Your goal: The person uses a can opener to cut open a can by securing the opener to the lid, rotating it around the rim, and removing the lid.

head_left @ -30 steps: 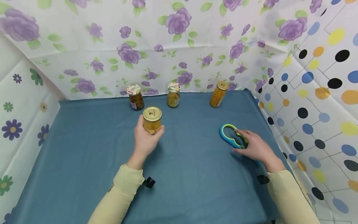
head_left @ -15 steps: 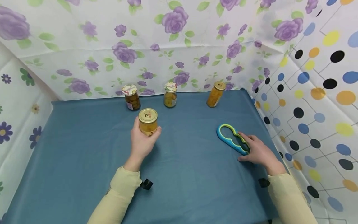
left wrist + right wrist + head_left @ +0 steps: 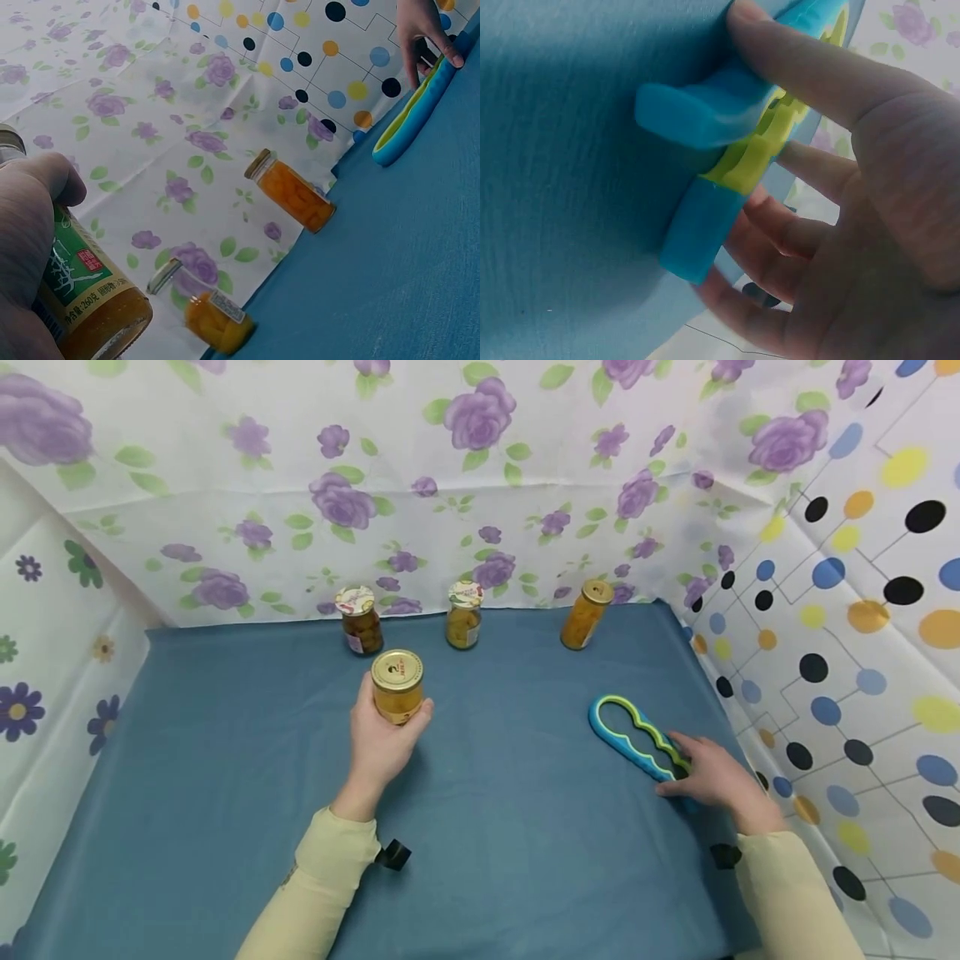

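Observation:
A jar (image 3: 397,689) with a gold lid and yellow contents is gripped by my left hand (image 3: 378,735), thumb on its right side. Its green label (image 3: 79,262) shows in the left wrist view. On the right, my right hand (image 3: 712,777) holds the handle end of a blue and lime-green jar opener (image 3: 630,743), whose rounded loop points to the back left. In the right wrist view the thumb (image 3: 802,60) lies along one blue handle of the jar opener (image 3: 705,225), and curled fingers are at the other handle.
Along the back edge of the blue cloth stand a dark-filled jar (image 3: 362,622), a small jar (image 3: 463,617) of yellowish pieces and a taller orange jar (image 3: 585,617). A floral sheet (image 3: 420,485) rises behind them; a dotted sheet (image 3: 847,635) borders the right side.
My right hand has slid back along the jar opener, from near its loop to the handle ends. My left hand still holds the jar, almost in place.

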Available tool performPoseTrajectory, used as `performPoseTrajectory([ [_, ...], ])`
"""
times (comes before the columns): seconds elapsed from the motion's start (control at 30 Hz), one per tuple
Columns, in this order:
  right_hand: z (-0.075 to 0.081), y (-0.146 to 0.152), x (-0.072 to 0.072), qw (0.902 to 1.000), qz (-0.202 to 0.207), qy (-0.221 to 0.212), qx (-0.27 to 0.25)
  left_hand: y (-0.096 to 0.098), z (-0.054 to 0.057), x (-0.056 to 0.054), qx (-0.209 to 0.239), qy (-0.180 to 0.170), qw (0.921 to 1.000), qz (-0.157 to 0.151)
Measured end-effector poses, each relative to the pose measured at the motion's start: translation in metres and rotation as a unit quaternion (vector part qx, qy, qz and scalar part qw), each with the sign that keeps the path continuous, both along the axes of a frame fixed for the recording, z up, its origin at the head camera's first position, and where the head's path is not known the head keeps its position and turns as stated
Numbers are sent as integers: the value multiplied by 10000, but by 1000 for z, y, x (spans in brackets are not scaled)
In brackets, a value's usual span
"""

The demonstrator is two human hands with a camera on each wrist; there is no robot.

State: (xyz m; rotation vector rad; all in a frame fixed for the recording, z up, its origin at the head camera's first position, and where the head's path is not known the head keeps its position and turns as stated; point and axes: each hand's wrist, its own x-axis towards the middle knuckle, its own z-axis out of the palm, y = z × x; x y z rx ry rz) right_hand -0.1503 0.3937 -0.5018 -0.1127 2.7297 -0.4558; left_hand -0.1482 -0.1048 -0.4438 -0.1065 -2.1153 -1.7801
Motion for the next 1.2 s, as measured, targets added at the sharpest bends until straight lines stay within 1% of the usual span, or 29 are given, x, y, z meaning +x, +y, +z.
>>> performPoseTrajectory([
  [0.1, 0, 1, 1, 9999, 116, 37, -24, 0, 0, 0, 12, 18, 10000, -24],
  [0.17, -2, 1, 2, 9999, 122, 39, -30, 0, 1, 0, 2, -2, 10000, -32],
  [0.33, -7, -3, 4, 9997, -141, 23, 190, 1, 2, 2, 14, -44, 10000, -62],
  [0.47, -5, -5, 2, 9979, -443, 256, 390, 2, 2, 2, 36, -76, 10000, -55],
  [0.6, 0, -10, -1, 9958, -616, 412, 529, 4, 2, 3, 38, -64, 9999, -83],
  [0.73, 4, -19, -5, 9947, -587, 639, 548, 5, 5, 3, 23, 47, 9999, -104],
  [0.87, 14, -35, -14, 9920, -447, 1090, 451, 5, 7, 4, -60, 170, 9998, -119],
  [0.9, 18, -41, -17, 9911, -404, 1198, 422, 5, 4, 2, -90, 189, 9997, -120],
  [1.0, 32, -60, -28, 9888, -292, 1427, 323, 4, -10, -4, -161, 215, 9996, -130],
  [1.1, 48, -81, -37, 9883, -231, 1500, 165, 3, -24, -11, -210, 223, 9994, -164],
  [1.2, 61, -103, -45, 9884, -182, 1507, 32, 3, -29, -12, -215, 244, 9992, -231],
])
